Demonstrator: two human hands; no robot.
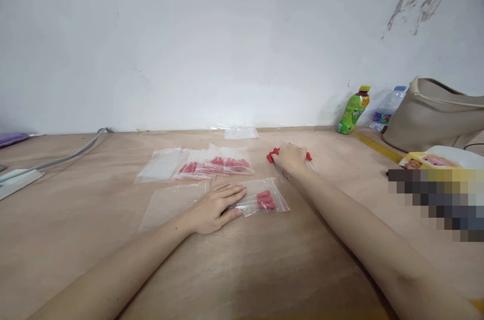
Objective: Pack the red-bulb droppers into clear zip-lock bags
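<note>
My left hand (217, 206) lies flat on the wooden table (242, 259), fingers stretched onto the open end of a clear zip bag (270, 199) that holds a few red-capped droppers. My right hand (290, 157) reaches further back and is closed over a loose bunch of red-capped droppers (271, 155) lying on the table. Left of it sits a pile of filled zip bags (223, 164) with red droppers inside. An empty clear bag (172, 204) lies under my left wrist, and another empty bag (161, 165) lies beside the pile.
More clear bags (240, 132) lie by the wall. A green drink bottle (353, 110), a water bottle (387, 108) and a beige bag (434, 116) stand at the back right. A grey cable (68, 156) runs at the left.
</note>
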